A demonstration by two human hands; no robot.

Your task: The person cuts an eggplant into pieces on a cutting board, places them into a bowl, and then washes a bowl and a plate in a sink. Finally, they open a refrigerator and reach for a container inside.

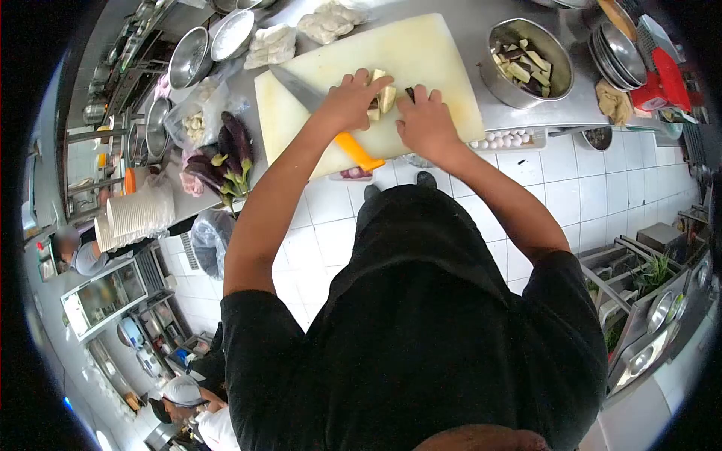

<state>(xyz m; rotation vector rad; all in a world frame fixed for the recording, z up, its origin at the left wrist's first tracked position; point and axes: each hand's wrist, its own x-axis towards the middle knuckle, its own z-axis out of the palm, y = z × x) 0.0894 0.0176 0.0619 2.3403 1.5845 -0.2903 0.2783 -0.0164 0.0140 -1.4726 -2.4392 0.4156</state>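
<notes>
On the pale cutting board (pixel 444 60), my left hand (pixel 352 103) curls around cut eggplant pieces (pixel 386 98), its fingers touching them. My right hand (pixel 427 124) rests just right of them, fingers apart and pointing at the board's far side, with a small dark eggplant bit (pixel 410 95) by its fingertips. A knife with an orange handle (pixel 359 152) lies on the board under my left wrist, blade (pixel 297 89) pointing to the far left. To the right, a metal pot (pixel 492 83) holds more cut eggplant. Several whole eggplants (pixel 237 139) lie left of the board.
Bagged pale food (pixel 271 46) and metal bowls (pixel 188 58) stand along the back left. Stacked bowls (pixel 618 52) and a red object (pixel 662 83) are at the right. Eggs (pixel 508 140) sit in a tray below the counter. Other people (pixel 184 391) are at lower left.
</notes>
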